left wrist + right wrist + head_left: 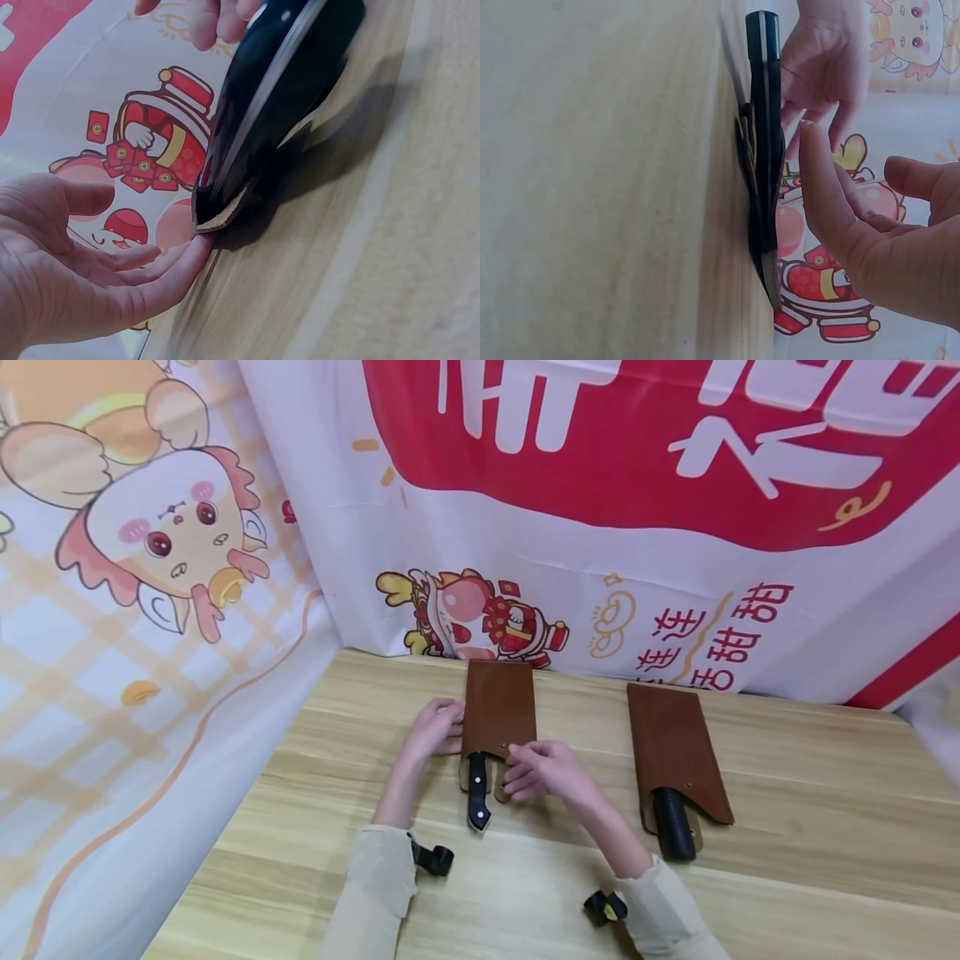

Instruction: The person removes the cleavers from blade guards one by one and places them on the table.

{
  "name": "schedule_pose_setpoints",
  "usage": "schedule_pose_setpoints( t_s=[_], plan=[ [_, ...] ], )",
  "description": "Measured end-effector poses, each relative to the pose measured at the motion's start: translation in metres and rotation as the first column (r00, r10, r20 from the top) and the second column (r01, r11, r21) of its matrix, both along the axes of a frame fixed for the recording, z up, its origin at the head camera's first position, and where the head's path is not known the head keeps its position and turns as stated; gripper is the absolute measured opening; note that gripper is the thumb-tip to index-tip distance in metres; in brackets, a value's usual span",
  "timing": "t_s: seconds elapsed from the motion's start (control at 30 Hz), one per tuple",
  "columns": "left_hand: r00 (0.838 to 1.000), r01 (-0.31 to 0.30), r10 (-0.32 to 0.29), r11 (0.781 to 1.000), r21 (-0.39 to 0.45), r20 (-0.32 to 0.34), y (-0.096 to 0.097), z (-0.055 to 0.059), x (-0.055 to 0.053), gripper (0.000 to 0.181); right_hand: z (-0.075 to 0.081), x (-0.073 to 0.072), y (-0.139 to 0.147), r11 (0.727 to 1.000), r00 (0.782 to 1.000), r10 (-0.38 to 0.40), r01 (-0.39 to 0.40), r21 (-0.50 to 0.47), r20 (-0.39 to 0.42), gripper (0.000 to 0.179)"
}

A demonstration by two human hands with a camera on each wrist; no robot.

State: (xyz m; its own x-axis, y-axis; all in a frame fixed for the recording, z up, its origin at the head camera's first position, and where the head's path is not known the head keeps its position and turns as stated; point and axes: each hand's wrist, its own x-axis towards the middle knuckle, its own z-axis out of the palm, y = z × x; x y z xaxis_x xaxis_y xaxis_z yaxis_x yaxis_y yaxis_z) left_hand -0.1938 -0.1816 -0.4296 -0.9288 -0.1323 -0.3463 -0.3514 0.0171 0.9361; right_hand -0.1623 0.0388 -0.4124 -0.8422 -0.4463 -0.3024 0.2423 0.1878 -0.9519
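Observation:
A knife in a brown leather sheath (500, 706) lies on the wooden table, its black riveted handle (477, 789) toward me. My left hand (435, 727) is at the sheath's left edge with its fingers extended; in the left wrist view the fingertips of the left hand (97, 277) are right at the sheath's edge. On the other side, my right hand (547, 770) is beside the sheath's lower right corner, near the open flap, fingers loosely bent. In the right wrist view, the right hand (885, 232) has nothing between thumb and fingers, and the handle (765, 82) stands out from the sheath.
A second brown sheath (671, 735) with a black-handled knife (673, 822) lies to the right on the table (825, 827). A printed cloth (480, 543) hangs behind the table, and another (187, 693) covers the left side. Each wrist wears a black strap mount (433, 858).

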Motion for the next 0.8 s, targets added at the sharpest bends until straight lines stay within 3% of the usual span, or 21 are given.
schedule_pose_setpoints(
  t_s=[0.8],
  plan=[
    [1.000, 0.002, -0.003, 1.000, 0.023, 0.012, -0.0012, -0.0026, -0.0016, 0.050, -0.0049, 0.0039, -0.0071, 1.000, 0.998, 0.012, -0.014, 0.028, 0.069, 0.041]
  ],
)
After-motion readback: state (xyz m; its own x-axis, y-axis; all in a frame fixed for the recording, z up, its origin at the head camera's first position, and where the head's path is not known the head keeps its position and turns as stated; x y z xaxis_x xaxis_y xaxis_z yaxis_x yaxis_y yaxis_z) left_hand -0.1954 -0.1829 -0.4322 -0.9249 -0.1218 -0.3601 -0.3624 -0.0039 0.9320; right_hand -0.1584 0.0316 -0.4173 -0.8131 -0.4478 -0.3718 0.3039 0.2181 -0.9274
